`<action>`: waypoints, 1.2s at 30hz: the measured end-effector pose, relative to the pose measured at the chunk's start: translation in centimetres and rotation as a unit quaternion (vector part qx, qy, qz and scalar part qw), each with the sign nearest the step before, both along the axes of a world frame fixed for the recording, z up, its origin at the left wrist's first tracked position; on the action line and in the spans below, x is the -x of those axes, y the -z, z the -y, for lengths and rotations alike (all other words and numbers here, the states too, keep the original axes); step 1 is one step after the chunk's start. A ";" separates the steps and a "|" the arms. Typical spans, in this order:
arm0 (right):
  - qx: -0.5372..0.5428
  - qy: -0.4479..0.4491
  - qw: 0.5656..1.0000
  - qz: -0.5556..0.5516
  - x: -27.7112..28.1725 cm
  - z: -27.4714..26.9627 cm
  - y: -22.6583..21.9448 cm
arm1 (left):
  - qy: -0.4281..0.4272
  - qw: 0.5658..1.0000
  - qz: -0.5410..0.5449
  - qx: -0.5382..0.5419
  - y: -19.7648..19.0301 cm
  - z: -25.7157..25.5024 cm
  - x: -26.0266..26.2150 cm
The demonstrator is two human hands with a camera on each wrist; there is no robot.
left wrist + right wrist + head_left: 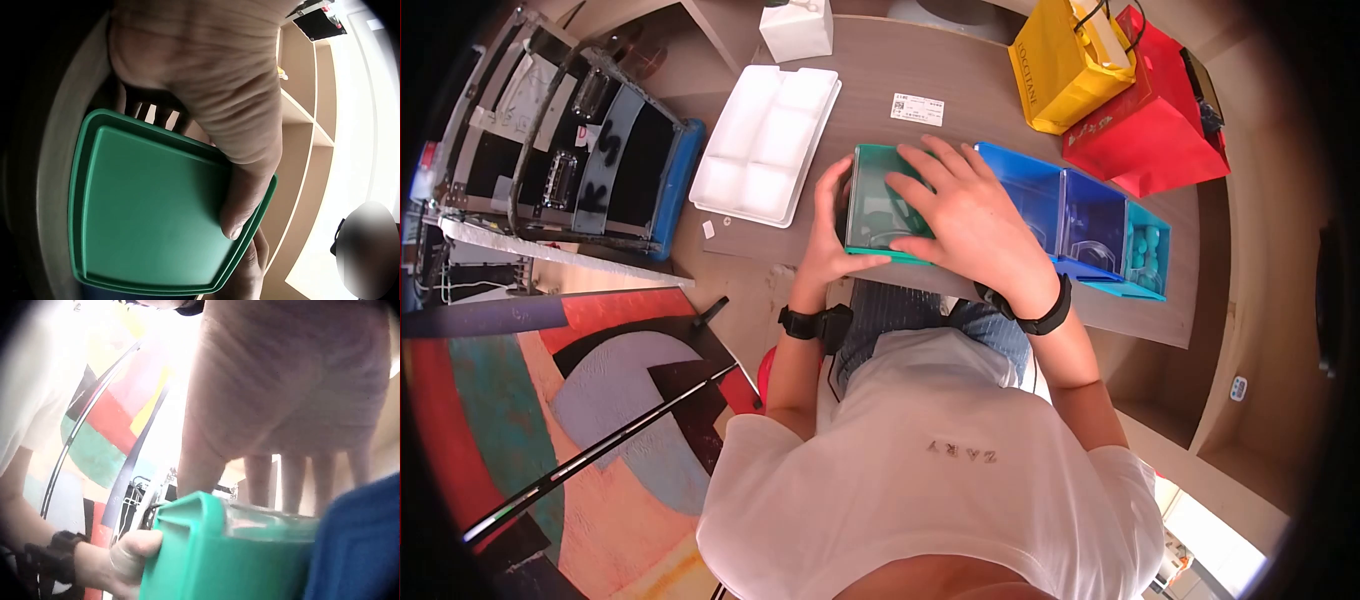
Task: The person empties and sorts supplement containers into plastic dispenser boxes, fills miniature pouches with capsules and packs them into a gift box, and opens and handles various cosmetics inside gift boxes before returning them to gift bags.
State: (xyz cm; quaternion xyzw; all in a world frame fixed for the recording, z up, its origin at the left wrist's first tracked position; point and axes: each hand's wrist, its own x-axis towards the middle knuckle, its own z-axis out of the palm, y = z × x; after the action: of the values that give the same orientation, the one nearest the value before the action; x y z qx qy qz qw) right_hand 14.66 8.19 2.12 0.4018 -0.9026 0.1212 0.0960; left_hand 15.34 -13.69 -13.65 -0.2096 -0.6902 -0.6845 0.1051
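Observation:
A green bin [878, 205] with a clear panel stands at the left end of a row of bins on the table. My left hand [832, 232] grips its left side, with the thumb across the smooth green outer face [156, 206] in the left wrist view. Over the bin's right part spreads my right hand [975, 215], fingers extended toward the far rim and thumb above the near edge. The right wrist view shows its fingers reaching down behind the clear panel [269, 522]. Beside it are a blue bin [1025, 195], a darker blue bin [1090, 215] and a teal bin [1157, 232] holding small teal pieces.
Left of the bins lies a white compartment tray [765, 145]. A printed label [918, 109] is on the table behind them. A yellow bag [1065, 70] and a red bag [1145, 120] stand at the back right, and a white box [797, 30] at the back.

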 end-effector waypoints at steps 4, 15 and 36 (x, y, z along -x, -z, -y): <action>0.042 0.020 0.999 0.008 -0.4 -0.1 -0.1 | -0.025 0.996 -0.089 -0.021 -1.5 -0.1 -0.5; 0.513 -0.002 0.714 0.476 -5.3 -0.4 1.9 | -0.343 0.803 -0.388 0.293 -7.5 1.3 -2.9; 0.600 0.062 0.545 0.583 -4.1 -1.2 3.0 | -0.284 0.670 -0.559 0.397 -7.4 1.1 -1.8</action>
State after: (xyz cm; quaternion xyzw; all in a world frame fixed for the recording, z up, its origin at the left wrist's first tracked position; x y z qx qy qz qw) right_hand 18.76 9.41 -0.90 0.0346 -0.4996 0.8357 -0.2252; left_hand 17.17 -14.76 -6.25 -0.3689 -0.7351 -0.0375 0.5676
